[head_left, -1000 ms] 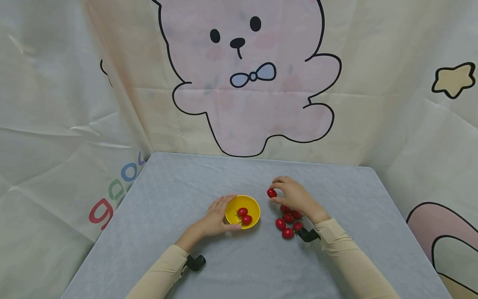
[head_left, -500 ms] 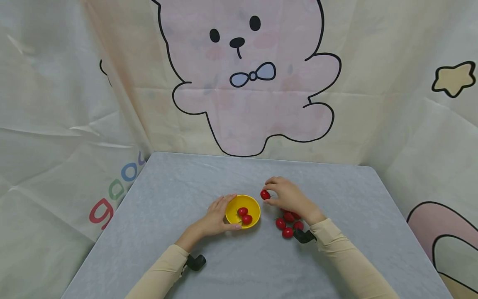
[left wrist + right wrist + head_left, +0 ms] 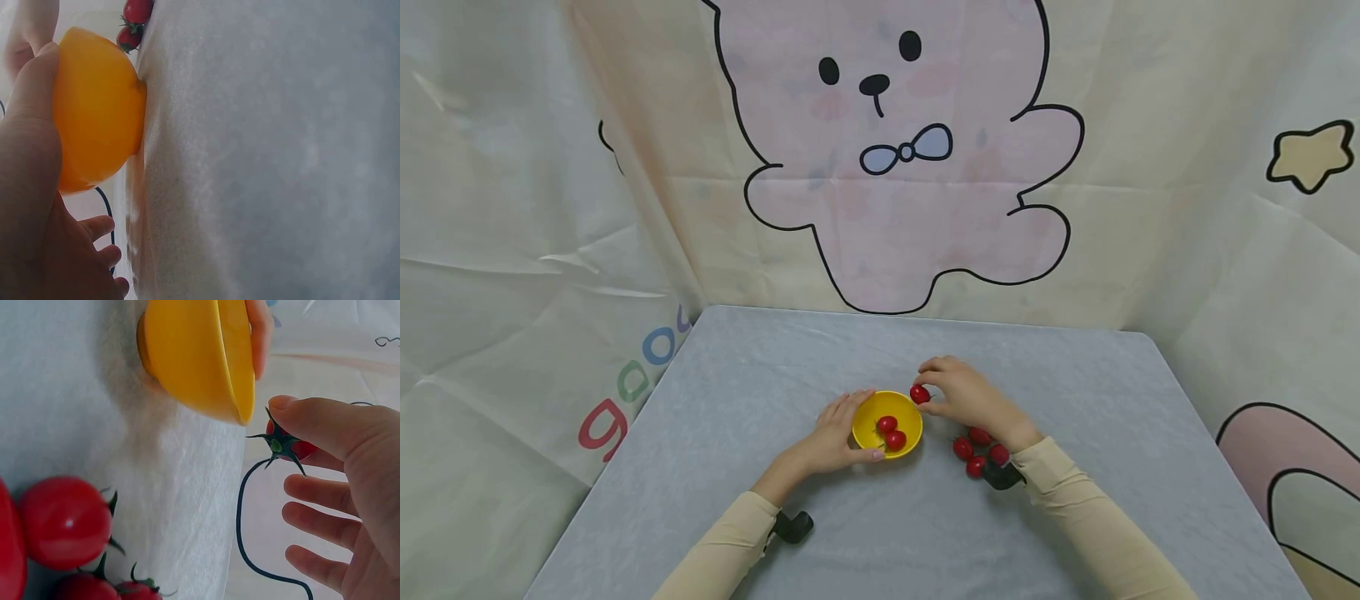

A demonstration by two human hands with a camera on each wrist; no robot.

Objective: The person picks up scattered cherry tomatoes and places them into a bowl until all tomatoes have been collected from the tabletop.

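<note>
A yellow bowl (image 3: 898, 404) stands upright on the table with two red cherry tomatoes (image 3: 895, 440) inside. My left hand (image 3: 831, 435) holds it from the left, fingers along the far side and thumb at the near rim. Between thumb and index finger, my right hand (image 3: 972, 397) pinches another cherry tomato (image 3: 300, 449) just beyond the bowl's upper right rim. Its green stem shows in the right wrist view, where the other three fingers are spread. Several more cherry tomatoes (image 3: 962, 448) lie right of the bowl, partly hidden under the right wrist.
A grey cloth covers the table (image 3: 880, 542). Behind it hangs a curtain (image 3: 925, 217) printed with a bear. Black wrist cameras, one on the left (image 3: 793, 527) and one on the right (image 3: 1002, 475), sit low over the cloth. A dark cable (image 3: 240, 525) shows in the right wrist view.
My right hand has moved left with the pinched cherry tomato, from above the pile to the bowl's rim. The left hand and bowl have stayed in place.
</note>
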